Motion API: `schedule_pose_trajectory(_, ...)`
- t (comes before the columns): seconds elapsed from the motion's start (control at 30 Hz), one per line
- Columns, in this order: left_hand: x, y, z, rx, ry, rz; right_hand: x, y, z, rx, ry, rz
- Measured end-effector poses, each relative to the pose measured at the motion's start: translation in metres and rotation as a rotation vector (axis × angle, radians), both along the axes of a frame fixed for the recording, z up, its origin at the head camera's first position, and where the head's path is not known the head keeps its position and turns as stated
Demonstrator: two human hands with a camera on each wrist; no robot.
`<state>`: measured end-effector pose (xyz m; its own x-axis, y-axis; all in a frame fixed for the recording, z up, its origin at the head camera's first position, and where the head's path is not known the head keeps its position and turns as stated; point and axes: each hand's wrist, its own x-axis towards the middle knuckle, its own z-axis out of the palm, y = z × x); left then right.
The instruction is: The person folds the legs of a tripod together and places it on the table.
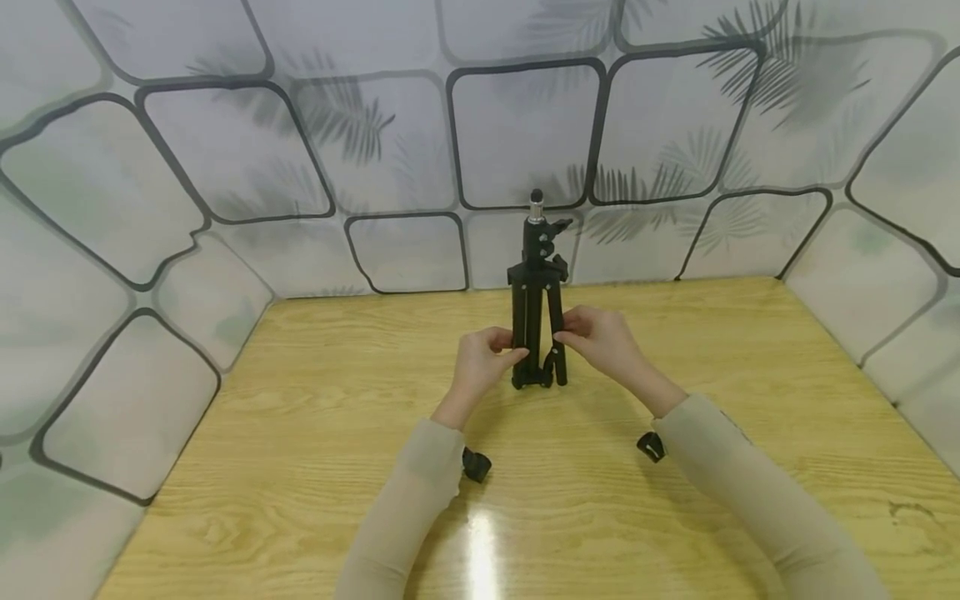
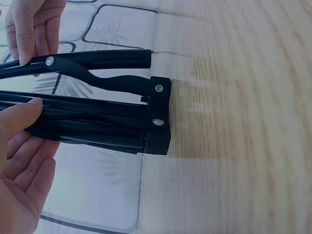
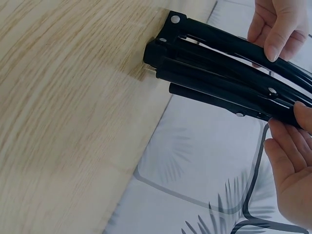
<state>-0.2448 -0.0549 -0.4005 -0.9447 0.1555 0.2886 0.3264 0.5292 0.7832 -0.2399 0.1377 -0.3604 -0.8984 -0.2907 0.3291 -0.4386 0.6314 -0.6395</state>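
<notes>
A black tripod (image 1: 534, 275) with a silver tip stands upright at the back middle of the table. Its legs are mostly folded in, with one leg (image 1: 558, 321) angled slightly outward on the right. My left hand (image 1: 478, 363) pinches the left leg between thumb and fingers. On the other side, my right hand (image 1: 602, 339) pinches the right leg at about mid-length. In the left wrist view, a riveted brace (image 2: 107, 83) links that leg to the bottom hub (image 2: 158, 109), which is at the tabletop. The tripod's far side is hidden.
The wood-grain table (image 1: 315, 417) runs up to a patterned cloth backdrop (image 1: 525, 133) close behind the tripod, with cloth on both sides too. Small black pieces (image 1: 476, 465) show beside each sleeve cuff. A bright reflection lies on the tabletop near the front.
</notes>
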Motion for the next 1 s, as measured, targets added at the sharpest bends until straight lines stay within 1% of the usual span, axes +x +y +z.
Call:
schedule_pose_trajectory(0.13, -0.0002, -0.0002, 0.0, -0.002, 0.001, 0.0, -0.001, -0.0007, -0.0008, -0.014, -0.016, -0.002)
schedule_pose_trajectory(0.3, -0.0002, -0.0002, -0.0003, 0.001, -0.001, 0.004, -0.0011, -0.0019, -0.0012, -0.035, -0.009, -0.001)
schedule_pose_trajectory(0.57, -0.0004, 0.0, -0.0003, 0.012, -0.004, 0.002, -0.0027, -0.0033, -0.0036, -0.033, -0.01, -0.014)
schedule_pose_trajectory(0.77, -0.0008, 0.0004, -0.0008, 0.005, -0.004, -0.002, -0.0024, -0.0041, -0.0043, -0.066, -0.022, -0.018)
schedule_pose_trajectory(1.0, 0.0003, 0.0006, -0.0012, 0.009, 0.004, -0.007, -0.0036, -0.0051, -0.0084, -0.108, -0.021, -0.022)
